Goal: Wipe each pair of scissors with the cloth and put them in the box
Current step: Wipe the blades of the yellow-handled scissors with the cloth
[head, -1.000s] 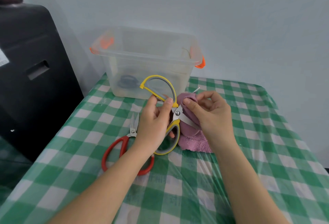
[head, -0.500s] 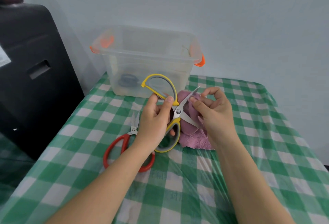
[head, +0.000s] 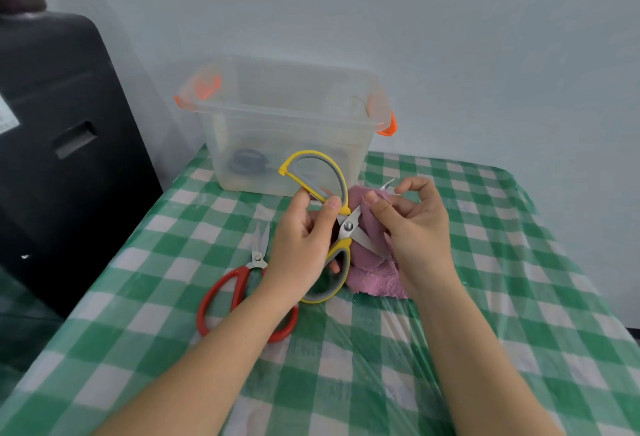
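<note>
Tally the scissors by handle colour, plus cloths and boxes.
Yellow-and-grey scissors, held: 1
Red scissors, on the tablecloth: 1
Dark-handled scissors, inside the box: 1
Pink cloth: 1
Clear plastic box: 1
Total: 5

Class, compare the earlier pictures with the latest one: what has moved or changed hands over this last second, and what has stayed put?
The right hand slid the purple cloth along the upper blade of the yellow scissors, out to the tip and back towards the pivot. The left hand kept its grip on the handles. The red scissors stayed on the table, and the box did not move.
</note>
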